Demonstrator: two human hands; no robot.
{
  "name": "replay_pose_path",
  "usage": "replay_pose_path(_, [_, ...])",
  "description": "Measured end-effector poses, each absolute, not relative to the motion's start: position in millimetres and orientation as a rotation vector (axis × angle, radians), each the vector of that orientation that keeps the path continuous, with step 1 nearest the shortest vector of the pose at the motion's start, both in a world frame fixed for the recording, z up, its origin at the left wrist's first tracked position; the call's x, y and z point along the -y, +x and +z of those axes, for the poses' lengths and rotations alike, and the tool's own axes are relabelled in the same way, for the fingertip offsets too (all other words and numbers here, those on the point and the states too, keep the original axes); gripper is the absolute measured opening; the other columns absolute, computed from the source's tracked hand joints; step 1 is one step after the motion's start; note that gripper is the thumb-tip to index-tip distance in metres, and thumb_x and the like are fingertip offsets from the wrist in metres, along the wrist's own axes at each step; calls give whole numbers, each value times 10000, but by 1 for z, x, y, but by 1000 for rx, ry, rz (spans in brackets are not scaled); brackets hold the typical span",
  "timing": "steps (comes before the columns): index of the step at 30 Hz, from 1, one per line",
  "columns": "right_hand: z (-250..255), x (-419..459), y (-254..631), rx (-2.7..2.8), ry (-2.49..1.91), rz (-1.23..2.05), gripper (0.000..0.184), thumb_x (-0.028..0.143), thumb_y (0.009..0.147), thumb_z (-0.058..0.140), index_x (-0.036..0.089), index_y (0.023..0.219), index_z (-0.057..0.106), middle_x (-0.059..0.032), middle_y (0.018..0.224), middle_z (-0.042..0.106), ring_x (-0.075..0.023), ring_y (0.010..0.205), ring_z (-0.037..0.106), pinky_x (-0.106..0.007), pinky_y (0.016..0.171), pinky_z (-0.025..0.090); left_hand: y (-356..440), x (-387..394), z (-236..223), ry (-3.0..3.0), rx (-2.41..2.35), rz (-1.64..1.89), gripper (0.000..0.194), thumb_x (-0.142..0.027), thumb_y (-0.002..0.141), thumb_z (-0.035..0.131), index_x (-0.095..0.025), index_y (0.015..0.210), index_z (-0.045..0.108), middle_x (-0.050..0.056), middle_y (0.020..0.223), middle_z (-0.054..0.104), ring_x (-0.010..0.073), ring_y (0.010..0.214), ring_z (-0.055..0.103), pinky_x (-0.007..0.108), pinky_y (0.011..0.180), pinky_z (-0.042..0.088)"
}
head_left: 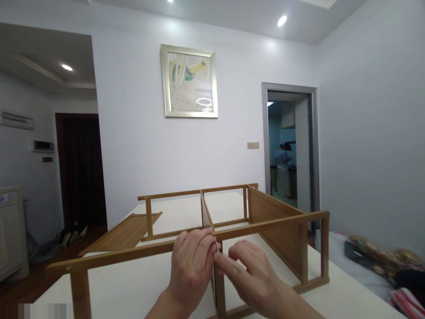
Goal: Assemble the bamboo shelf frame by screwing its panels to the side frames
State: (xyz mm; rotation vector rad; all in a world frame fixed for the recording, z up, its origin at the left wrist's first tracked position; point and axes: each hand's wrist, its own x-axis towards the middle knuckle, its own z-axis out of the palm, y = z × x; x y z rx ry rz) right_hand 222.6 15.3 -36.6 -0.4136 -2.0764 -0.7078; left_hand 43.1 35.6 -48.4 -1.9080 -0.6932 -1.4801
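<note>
A brown wooden shelf frame [275, 227] lies on its side on a white table, with a middle board [206, 210] and a right-hand board [277, 226] between its rails. My left hand [192, 266] is closed over the near rail where the middle board meets it; its fingertips are partly hidden. Just right of it, my right hand [254, 274] pinches a thin metal rod [217, 246] that looks like a hex key. The rod's upper end sits at the rail joint by my left fingertips.
The white table [139, 283] carries a loose wooden panel [122, 230] at the left. Clothes and other items [381, 261] lie on a surface at the right. A person [283, 170] stands beyond the doorway [265, 133]. A framed picture [190, 82] hangs on the wall ahead.
</note>
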Motion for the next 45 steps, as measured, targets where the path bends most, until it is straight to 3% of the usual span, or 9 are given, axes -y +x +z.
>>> replay_pose_path(5, [-43, -7, 213, 1960, -433, -561, 280, 177, 913, 518, 143, 1188, 564, -69, 818, 621, -160, 734, 587, -285, 663, 494, 43, -35, -48, -1915, 686, -1483, 146, -56, 855, 574, -162, 949, 611, 73, 958, 718, 204, 925, 647, 387, 862, 409])
replay_pose_path(11, [-51, -1, 203, 1808, -502, -533, 321, 112, 881, 559, 130, 1201, 563, -99, 927, 687, -170, 854, 654, -281, 770, 554, 42, -37, -49, -1907, 708, -1472, 156, -58, 849, 587, -166, 955, 619, 72, 975, 718, 198, 926, 646, 385, 873, 410])
replay_pose_path(21, [-53, 3, 197, 1787, -481, -579, 440, 27, 832, 575, 110, 1262, 542, -110, 925, 709, -198, 874, 671, -309, 767, 582, 41, -36, -48, -1911, 705, -1457, 196, -61, 849, 586, -185, 989, 644, 76, 964, 713, 199, 904, 650, 372, 827, 428])
replay_pose_path(28, [-40, 6, 204, 1872, -440, -513, 418, 3, 862, 477, 122, 1258, 540, -115, 905, 694, -189, 866, 665, -307, 752, 580, 41, -36, -48, -1913, 687, -1465, 188, -54, 833, 616, -180, 971, 638, 73, 957, 712, 198, 892, 645, 370, 808, 424])
replay_pose_path(37, [-28, 14, 218, 2124, -445, -415, 602, -22, 834, 377, 134, 1415, 392, -137, 1030, 693, -198, 959, 659, -324, 824, 563, 41, -34, -46, -1921, 677, -1472, 191, -60, 854, 584, -179, 996, 632, 83, 958, 709, 199, 889, 646, 365, 790, 428])
replay_pose_path(41, [-18, 8, 226, 2281, -443, -325, 525, -23, 861, 371, 170, 1343, 455, -112, 1053, 689, -169, 958, 645, -304, 845, 539, 41, -34, -46, -1912, 678, -1467, 200, -60, 848, 589, -179, 1002, 636, 85, 962, 711, 200, 885, 649, 367, 789, 429])
replay_pose_path(45, [-13, 2, 228, 2315, -453, -325, 336, 53, 933, 429, 184, 1223, 535, -88, 990, 693, -156, 868, 631, -300, 809, 523, 41, -34, -45, -1898, 696, -1451, 186, -75, 853, 593, -183, 995, 644, 78, 951, 715, 191, 879, 653, 364, 804, 430])
